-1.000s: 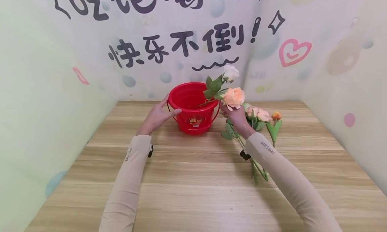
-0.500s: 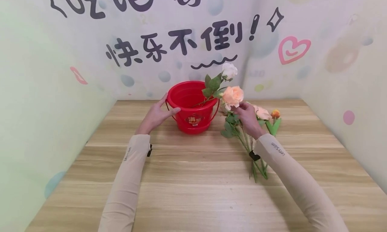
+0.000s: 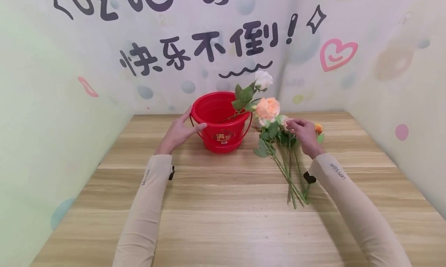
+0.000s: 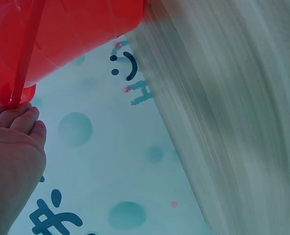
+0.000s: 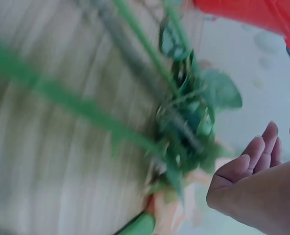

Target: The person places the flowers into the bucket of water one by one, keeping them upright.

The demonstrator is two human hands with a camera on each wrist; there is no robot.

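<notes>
Left hand [image 3: 177, 134], left of centre: fingers straight and thumb spread along the near side, touching the bucket's rim; we read it as a steadying hold.

Red plastic bucket [image 3: 223, 137], centre: upright on the wood-grain tabletop [image 3: 209, 224], gold-lettered label at the front, carrying handle hanging down.

White rose [image 3: 263, 79] and peach rose [image 3: 267, 109], right of centre: heads leaning out over the bucket's right rim, the peach one lower. We see a stem run down inside, among dark leaves; whether both stems do, we cannot fully trace.

Artificial flower stems [image 3: 290, 182], lower right of centre: a loose, crossing bundle lying on the tabletop, leaves and heads towards the wall.

Pale pink rose [image 3: 283, 121], right of centre: partly covered by the right hand [image 3: 305, 134]. In the right wrist view we find those fingers loosely bent, thumb well apart, nothing visible between them.

Orange tulip [image 3: 318, 128], farthest right: just beyond the hand, partly hidden.

Step in hand, as we judge it: selecting another flower for the bucket. The next move calls for pinching one stem below its head and freeing it without dragging its neighbours.
</notes>
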